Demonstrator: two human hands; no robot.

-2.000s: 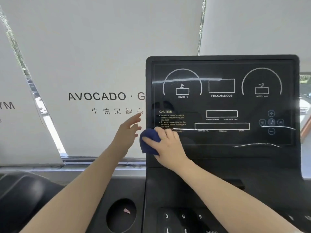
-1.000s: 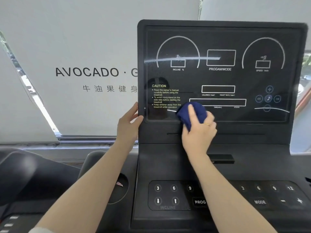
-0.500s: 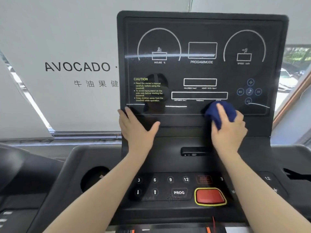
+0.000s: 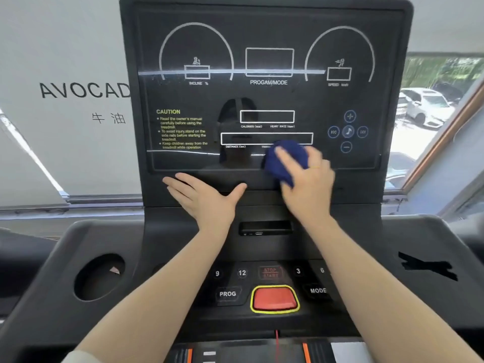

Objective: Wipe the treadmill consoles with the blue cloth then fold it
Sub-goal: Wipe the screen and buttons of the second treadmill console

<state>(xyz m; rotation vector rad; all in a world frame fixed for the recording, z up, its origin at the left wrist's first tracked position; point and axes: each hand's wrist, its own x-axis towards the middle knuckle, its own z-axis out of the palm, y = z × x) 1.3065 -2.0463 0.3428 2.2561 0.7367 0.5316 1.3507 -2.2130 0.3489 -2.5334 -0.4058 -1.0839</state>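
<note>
Right hand (image 4: 309, 184) grips the bunched blue cloth (image 4: 284, 159) against the console (image 4: 262, 35) screen's lower edge, right of centre. Left hand (image 4: 203, 197) rests flat, fingers straight, just below that edge. Unwiped screen lies above the cloth; right hand nearer.

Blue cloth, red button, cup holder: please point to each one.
blue cloth (image 4: 285, 158), head view, upper bunched part.
red button (image 4: 274, 299), head view, middle of its face.
cup holder (image 4: 98, 277), head view, dark inside.

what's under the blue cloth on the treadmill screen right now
The blue cloth is pressed by the right hand onto the console glass, covering the display box's lower edge and middle label; that label is hidden.
</note>
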